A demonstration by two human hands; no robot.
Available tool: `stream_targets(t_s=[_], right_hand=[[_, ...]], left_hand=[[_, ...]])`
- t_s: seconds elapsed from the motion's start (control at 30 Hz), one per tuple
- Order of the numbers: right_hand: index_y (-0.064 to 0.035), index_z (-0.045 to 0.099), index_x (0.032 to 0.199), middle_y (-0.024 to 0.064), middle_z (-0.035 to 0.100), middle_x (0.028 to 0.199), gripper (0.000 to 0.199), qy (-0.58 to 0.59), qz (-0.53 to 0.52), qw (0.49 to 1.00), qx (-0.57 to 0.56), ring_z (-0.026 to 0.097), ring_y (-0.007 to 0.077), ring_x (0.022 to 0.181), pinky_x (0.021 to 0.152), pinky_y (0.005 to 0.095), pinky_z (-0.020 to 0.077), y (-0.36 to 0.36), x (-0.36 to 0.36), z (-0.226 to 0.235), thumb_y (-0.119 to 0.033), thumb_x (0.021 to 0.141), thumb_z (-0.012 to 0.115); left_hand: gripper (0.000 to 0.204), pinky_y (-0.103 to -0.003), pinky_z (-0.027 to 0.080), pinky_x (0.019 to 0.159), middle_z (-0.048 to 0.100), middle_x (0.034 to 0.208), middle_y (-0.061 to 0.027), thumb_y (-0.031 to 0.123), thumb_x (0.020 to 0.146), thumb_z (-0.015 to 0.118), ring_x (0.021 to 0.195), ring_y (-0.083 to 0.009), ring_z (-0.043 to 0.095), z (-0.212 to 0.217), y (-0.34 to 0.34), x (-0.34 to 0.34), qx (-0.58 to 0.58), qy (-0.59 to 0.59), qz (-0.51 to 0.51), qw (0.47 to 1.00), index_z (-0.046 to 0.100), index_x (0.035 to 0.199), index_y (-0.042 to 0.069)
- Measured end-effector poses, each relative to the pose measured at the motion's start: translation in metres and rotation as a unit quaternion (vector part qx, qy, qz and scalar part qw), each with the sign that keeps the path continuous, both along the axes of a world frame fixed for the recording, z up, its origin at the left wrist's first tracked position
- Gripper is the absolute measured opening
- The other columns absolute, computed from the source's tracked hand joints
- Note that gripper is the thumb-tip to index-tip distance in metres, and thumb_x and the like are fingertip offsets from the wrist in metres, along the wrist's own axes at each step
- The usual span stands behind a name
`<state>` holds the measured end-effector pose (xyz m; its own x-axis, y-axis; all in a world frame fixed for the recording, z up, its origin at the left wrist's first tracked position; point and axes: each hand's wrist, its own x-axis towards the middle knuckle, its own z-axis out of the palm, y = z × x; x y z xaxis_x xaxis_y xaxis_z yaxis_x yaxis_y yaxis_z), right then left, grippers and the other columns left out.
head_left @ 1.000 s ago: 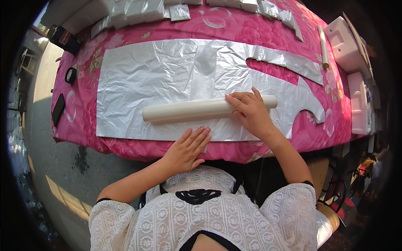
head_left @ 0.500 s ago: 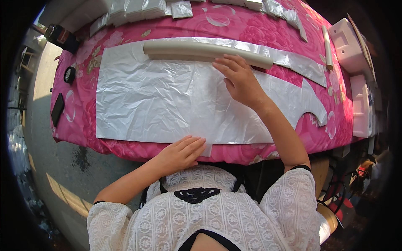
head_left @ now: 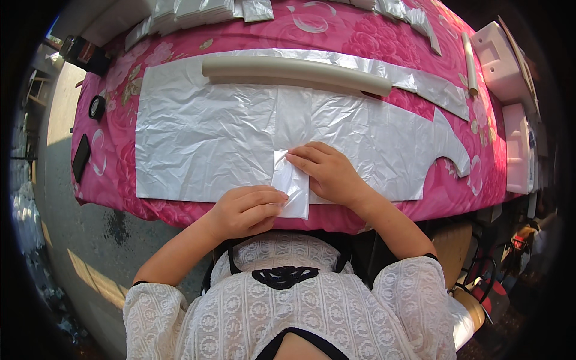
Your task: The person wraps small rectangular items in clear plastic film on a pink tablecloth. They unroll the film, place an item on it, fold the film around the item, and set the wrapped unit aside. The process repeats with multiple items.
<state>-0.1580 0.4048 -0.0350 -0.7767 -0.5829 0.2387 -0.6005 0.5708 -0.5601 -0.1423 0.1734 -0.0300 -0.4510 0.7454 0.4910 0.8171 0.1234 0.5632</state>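
Note:
White plastic bags [head_left: 198, 138] lie flat on the table, their cut-out handle ends toward the right. Across their middle runs a narrow white plastic strip [head_left: 292, 186], doubled over at its near part, with its near end past the table's front edge. My left hand [head_left: 249, 209] has its fingers curled at the strip's left edge, near that end. At the fold's far end, my right hand [head_left: 329, 171] pinches the strip between thumb and fingers. Beyond both hands a long beige tube [head_left: 294, 71] rests on the bags, touched by neither.
Folded plastic packets [head_left: 207, 8] line the far edge of the pink flowered tablecloth [head_left: 384, 42]. At left are a dark jar [head_left: 86, 54], a black tape roll [head_left: 97, 107] and a phone [head_left: 80, 158]. Foam boxes [head_left: 501, 57] and a thin tube [head_left: 470, 63] stand at right.
My right hand has left the beige tube and come nearer, onto the strip. My left hand's fingers have curled from lying flat. The strip's near part is now doubled over.

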Motion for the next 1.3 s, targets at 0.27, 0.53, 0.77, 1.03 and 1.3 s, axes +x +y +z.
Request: stream_targets(t_s=[0.27,0.53,0.77,1.03,1.3], right_hand=[[-0.0061,0.063,0.101,0.0064,0.061,0.104,0.037,0.052,-0.057,0.997,-0.030,0.056,0.0253,0.094,0.080,0.0338,0.0480,-0.003,0.005,-0.010,0.003,0.065,0.060],[-0.0043,0.066,0.092,0.0082,0.063,0.078,0.017,-0.086,-0.164,0.982,-0.049,0.059,0.0235,0.073,0.065,0.0318,0.0475,0.007,-0.010,-0.001,-0.007,0.075,0.061],[0.0017,0.066,0.079,0.0134,0.062,0.062,0.023,-0.343,-0.281,0.893,-0.074,0.059,0.0231,0.056,0.056,0.0313,0.0457,0.003,-0.040,0.014,-0.019,0.079,0.055],[0.0008,0.063,0.093,0.0087,0.063,0.075,0.029,-0.260,-0.286,0.922,0.000,0.059,0.0157,0.063,0.059,0.0281,0.0468,-0.001,-0.036,0.009,-0.020,0.074,0.067],[-0.0040,0.054,0.115,0.0125,0.050,0.124,0.048,0.148,-0.033,0.982,0.111,0.043,0.0244,0.119,0.100,0.0373,0.0361,0.019,-0.046,-0.009,-0.021,0.072,0.068]], left_hand=[[0.069,-0.040,0.038,0.095,0.055,0.117,-0.0124,0.017,0.057,0.068,0.109,-0.0266,0.052,-0.004,0.010,-0.027,-0.207,0.040,0.078,0.975,0.047,0.122,0.001],[0.055,-0.037,0.044,0.083,0.059,0.108,-0.0171,0.022,0.082,0.054,0.090,-0.0299,0.061,0.004,0.029,-0.043,-0.115,-0.252,0.193,0.941,0.038,0.130,0.002],[0.060,-0.041,0.038,0.094,0.044,0.127,-0.0209,0.023,0.082,0.056,0.114,-0.0339,0.046,-0.010,0.042,-0.041,-0.014,-0.007,0.267,0.964,0.032,0.131,-0.004],[0.072,-0.047,0.006,0.109,0.026,0.143,-0.0158,0.036,0.081,0.054,0.134,-0.0246,0.023,-0.023,0.059,-0.020,-0.281,-0.001,0.246,0.928,0.027,0.137,0.000],[0.060,-0.039,0.030,0.093,0.048,0.125,-0.0123,0.020,0.071,0.064,0.114,-0.0229,0.047,-0.012,0.057,-0.041,-0.194,0.008,0.251,0.948,0.044,0.124,-0.001]])
